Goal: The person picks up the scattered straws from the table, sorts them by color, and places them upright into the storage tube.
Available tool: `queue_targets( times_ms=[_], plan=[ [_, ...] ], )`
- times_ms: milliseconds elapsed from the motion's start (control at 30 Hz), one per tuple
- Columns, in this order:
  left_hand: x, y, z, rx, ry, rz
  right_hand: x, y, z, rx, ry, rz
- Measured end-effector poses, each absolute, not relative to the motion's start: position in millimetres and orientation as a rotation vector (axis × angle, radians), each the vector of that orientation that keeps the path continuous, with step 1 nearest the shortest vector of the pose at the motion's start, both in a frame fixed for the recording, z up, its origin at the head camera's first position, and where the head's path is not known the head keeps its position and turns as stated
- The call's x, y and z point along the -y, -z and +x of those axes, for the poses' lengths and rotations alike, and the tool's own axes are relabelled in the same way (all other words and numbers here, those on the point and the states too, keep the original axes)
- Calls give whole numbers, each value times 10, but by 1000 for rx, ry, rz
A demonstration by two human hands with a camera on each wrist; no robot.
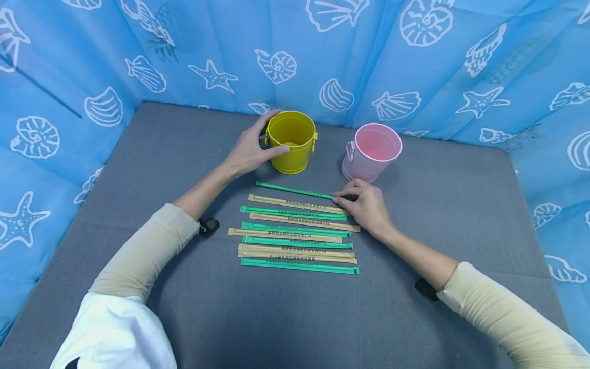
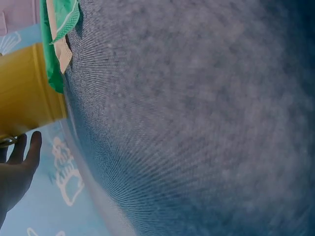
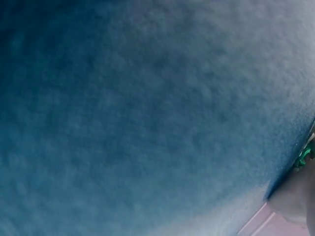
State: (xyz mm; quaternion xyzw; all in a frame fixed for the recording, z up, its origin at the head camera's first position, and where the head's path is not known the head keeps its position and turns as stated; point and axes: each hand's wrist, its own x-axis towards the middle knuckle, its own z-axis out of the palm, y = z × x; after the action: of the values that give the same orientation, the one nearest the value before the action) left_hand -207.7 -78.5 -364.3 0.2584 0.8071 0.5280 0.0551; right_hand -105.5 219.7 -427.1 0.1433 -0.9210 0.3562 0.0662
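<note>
My left hand point(image 1: 246, 149) holds the yellow bucket point(image 1: 292, 160) from its left side, thumb over the front rim and fingers along the back. The left wrist view shows fingers point(image 2: 32, 152) beside the bucket's wall. With thumb and fingertips my right hand point(image 1: 366, 206) pinches the right end of a green wrapped straw point(image 1: 295, 190), the farthest of a row. Part of that end is hidden by the hand. Below it lie several tan wrapped straws point(image 1: 295, 203) and green ones, roughly parallel. Only a sliver of the right hand point(image 3: 293, 199) shows in the right wrist view.
A pink bucket point(image 1: 361, 165) with side handles stands just behind the right hand. Both buckets are upright near the back of the grey table point(image 1: 295, 318). A blue curtain point(image 1: 295, 46) with white shell prints hangs behind and at both sides.
</note>
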Motion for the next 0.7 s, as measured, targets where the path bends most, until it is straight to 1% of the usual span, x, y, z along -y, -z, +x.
queue_targets(
  times_ms=[167,300,567,700],
  plan=[
    [806,3875,-2242,-2446,-1612,750,-2193,4235,-1039,2774,-1095,406],
    [811,3922,-2283,-2441,-1607,733,-2198,4177,-1012,2763,-1137,409],
    [779,3924,-2305,-2432,-1629,725,-2265,3917,-989,2698,-1282,452],
    [759,3749,-2196,-2386,-1652,709,-2231,3606,-920,2669,-1356,416]
  ],
)
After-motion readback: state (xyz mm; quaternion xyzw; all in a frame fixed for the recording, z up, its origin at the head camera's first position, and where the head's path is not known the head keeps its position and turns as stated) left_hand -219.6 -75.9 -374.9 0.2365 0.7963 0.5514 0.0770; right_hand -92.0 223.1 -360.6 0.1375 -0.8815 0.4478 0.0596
